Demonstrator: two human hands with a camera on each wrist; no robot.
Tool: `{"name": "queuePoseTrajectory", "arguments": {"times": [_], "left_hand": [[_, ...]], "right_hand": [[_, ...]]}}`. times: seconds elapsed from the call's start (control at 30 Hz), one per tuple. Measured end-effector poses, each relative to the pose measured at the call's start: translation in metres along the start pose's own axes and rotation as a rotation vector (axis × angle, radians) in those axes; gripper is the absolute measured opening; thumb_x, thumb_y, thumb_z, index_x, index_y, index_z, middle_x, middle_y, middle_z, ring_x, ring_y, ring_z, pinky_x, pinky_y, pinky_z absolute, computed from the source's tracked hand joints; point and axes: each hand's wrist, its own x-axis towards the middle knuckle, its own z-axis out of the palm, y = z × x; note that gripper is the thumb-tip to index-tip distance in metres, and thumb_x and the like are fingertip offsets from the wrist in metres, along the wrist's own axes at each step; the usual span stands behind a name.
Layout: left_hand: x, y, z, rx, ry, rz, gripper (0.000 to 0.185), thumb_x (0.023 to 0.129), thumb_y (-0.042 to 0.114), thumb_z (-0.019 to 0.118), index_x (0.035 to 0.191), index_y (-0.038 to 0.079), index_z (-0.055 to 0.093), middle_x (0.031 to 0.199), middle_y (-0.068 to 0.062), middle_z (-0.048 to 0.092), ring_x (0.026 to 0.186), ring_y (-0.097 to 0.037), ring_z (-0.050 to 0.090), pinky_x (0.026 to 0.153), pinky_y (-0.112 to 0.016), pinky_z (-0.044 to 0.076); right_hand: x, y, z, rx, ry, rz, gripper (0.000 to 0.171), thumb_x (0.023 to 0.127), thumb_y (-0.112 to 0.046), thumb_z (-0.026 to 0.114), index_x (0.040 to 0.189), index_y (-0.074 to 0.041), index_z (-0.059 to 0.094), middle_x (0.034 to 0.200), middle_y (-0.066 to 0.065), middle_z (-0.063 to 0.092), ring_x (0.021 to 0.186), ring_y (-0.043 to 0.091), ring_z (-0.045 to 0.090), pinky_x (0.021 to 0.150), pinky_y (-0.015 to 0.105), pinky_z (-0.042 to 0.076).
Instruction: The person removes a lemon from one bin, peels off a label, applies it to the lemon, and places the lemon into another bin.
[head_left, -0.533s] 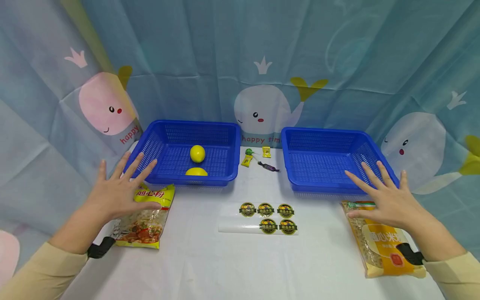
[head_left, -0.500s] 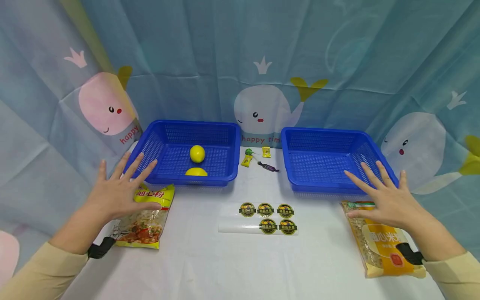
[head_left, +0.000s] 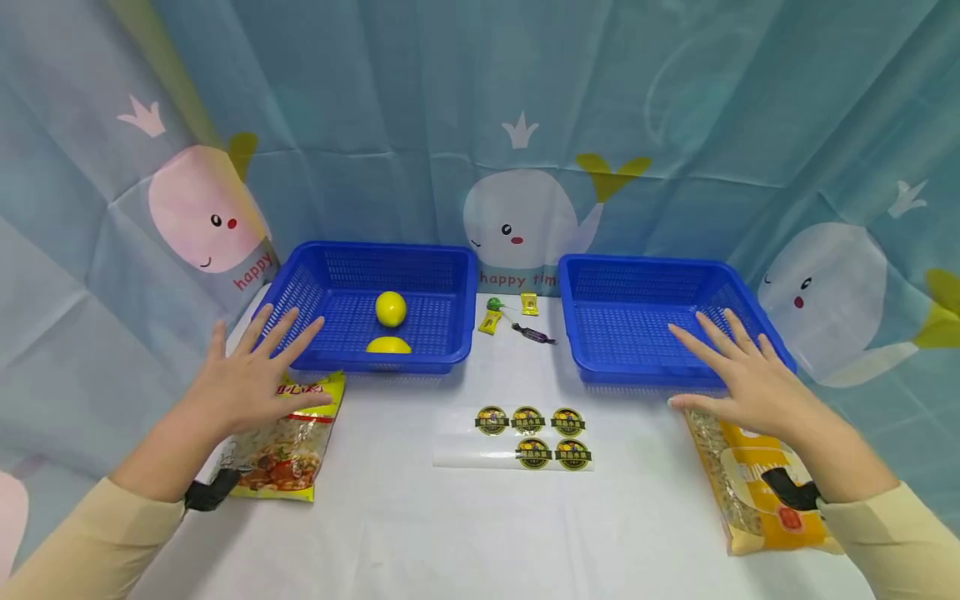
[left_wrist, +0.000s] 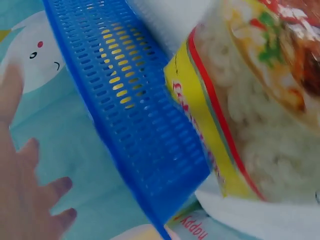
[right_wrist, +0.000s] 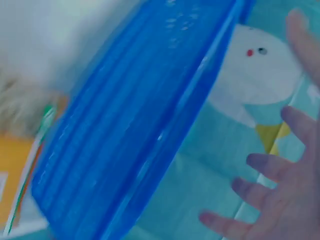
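Left grip (head_left: 247,386) and right grip (head_left: 759,386) spread, nothing grasped | yellow bag (head_left: 288,454), orange bag (head_left: 750,479) seen on bench (head_left: 480,533) nearby | judged soft, slippery; best held around the middle

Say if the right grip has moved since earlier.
Yes: relative to the right basket, the right grip shifted left and up in the head view.

A flat, white surface (head_left: 465,533) is supporting two rectangular, blue, perforated plastic baskets (head_left: 431,358) at the rear. Small wrapped sweets (head_left: 534,334) are lying between them. A glossy sticker sheet (head_left: 512,439) is lying nearer, between a yellow-edged plastic bag (head_left: 288,458) and an orange-and-clear plastic bag (head_left: 757,492).
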Motion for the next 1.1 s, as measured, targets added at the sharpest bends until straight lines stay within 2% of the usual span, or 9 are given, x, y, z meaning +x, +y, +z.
{"name": "queuePoseTrajectory", "arguments": {"times": [0.07, 0.13, 0.2, 0.23, 0.33, 0.5, 0.73, 0.87, 1.1], "left_hand": [[0.008, 0.003, -0.003, -0.037, 0.017, -0.005, 0.092, 0.092, 0.077, 0.041, 0.163, 0.034, 0.003, 0.169, -0.017, 0.014, 0.155, -0.044, -0.002, 0.111, -0.077, -0.013], [0.017, 0.007, -0.004, -0.093, 0.04, -0.015, 0.08, 0.099, 0.069, 0.037, 0.164, 0.031, 0.007, 0.165, -0.02, 0.023, 0.153, -0.047, 0.009, 0.114, -0.076, -0.005], [0.027, 0.01, -0.003, -0.158, 0.065, -0.026, 0.073, 0.103, 0.063, 0.034, 0.164, 0.026, 0.014, 0.161, -0.023, 0.03, 0.149, -0.049, 0.019, 0.117, -0.075, 0.004], [0.031, 0.012, -0.002, -0.199, 0.073, -0.03, 0.072, 0.104, 0.061, 0.033, 0.163, 0.023, 0.017, 0.16, -0.024, 0.033, 0.148, -0.05, 0.022, 0.117, -0.073, 0.008], [0.046, 0.016, 0.001, -0.335, 0.052, -0.043, 0.07, 0.106, 0.059, 0.031, 0.162, 0.017, 0.024, 0.158, -0.027, 0.035, 0.145, -0.052, 0.028, 0.116, -0.071, 0.017], [0.069, 0.019, 0.01, -0.52, -0.049, -0.067, 0.076, 0.104, 0.062, 0.034, 0.162, 0.014, 0.023, 0.162, -0.025, 0.027, 0.148, -0.051, 0.023, 0.116, -0.072, 0.019], [0.106, 0.016, 0.022, -0.724, -0.141, -0.099, 0.09, 0.095, 0.059, 0.06, 0.162, 0.013, 0.021, 0.164, -0.024, 0.024, 0.137, -0.049, 0.044, 0.107, -0.065, 0.042], [0.123, 0.017, 0.026, -0.765, -0.264, -0.095, 0.086, 0.093, 0.053, 0.067, 0.158, 0.009, 0.031, 0.159, -0.024, 0.034, 0.143, -0.047, 0.037, 0.113, -0.065, 0.034], [0.133, 0.016, 0.033, -0.816, -0.447, -0.105, 0.069, 0.092, 0.038, 0.073, 0.149, 0.009, 0.047, 0.153, -0.024, 0.042, 0.143, -0.046, 0.033, 0.116, -0.066, 0.027]], "right_hand": [[0.008, -0.008, -0.004, 0.08, 0.008, -0.002, 0.093, 0.091, -0.059, 0.067, 0.163, -0.036, 0.012, 0.171, 0.01, 0.003, 0.153, 0.049, 0.006, 0.109, 0.078, 0.025], [0.016, -0.019, -0.006, 0.167, 0.023, 0.001, 0.088, 0.094, -0.054, 0.065, 0.163, -0.036, 0.013, 0.169, 0.014, 0.015, 0.147, 0.052, 0.026, 0.101, 0.074, 0.038], [0.026, -0.032, -0.006, 0.235, 0.049, -0.006, 0.084, 0.097, -0.05, 0.063, 0.163, -0.034, 0.014, 0.163, 0.019, 0.032, 0.137, 0.052, 0.043, 0.094, 0.071, 0.046], [0.032, -0.039, -0.005, 0.278, 0.059, -0.01, 0.081, 0.098, -0.048, 0.062, 0.163, -0.034, 0.014, 0.159, 0.02, 0.039, 0.133, 0.05, 0.049, 0.098, 0.072, 0.044], [0.05, -0.06, 0.0, 0.399, 0.084, -0.049, 0.078, 0.099, -0.043, 0.063, 0.162, -0.032, 0.019, 0.151, 0.022, 0.049, 0.122, 0.044, 0.061, 0.095, 0.063, 0.052], [0.081, -0.097, 0.007, 0.586, 0.095, -0.104, 0.073, 0.098, -0.041, 0.065, 0.16, -0.03, 0.027, 0.155, 0.015, 0.046, 0.125, 0.037, 0.062, 0.09, 0.051, 0.058], [0.127, -0.14, 0.023, 0.69, 0.101, -0.079, 0.07, 0.097, -0.046, 0.066, 0.158, -0.03, 0.035, 0.15, 0.014, 0.053, 0.125, 0.03, 0.063, 0.101, 0.054, 0.052], [0.149, -0.162, 0.044, 0.759, 0.069, -0.058, 0.069, 0.096, -0.046, 0.066, 0.157, -0.029, 0.037, 0.15, 0.015, 0.052, 0.127, 0.033, 0.061, 0.108, 0.053, 0.047], [0.172, -0.197, 0.084, 0.895, -0.039, -0.037, 0.074, 0.095, -0.049, 0.067, 0.158, -0.031, 0.034, 0.155, 0.009, 0.046, 0.131, 0.031, 0.058, 0.089, 0.045, 0.059]]}}
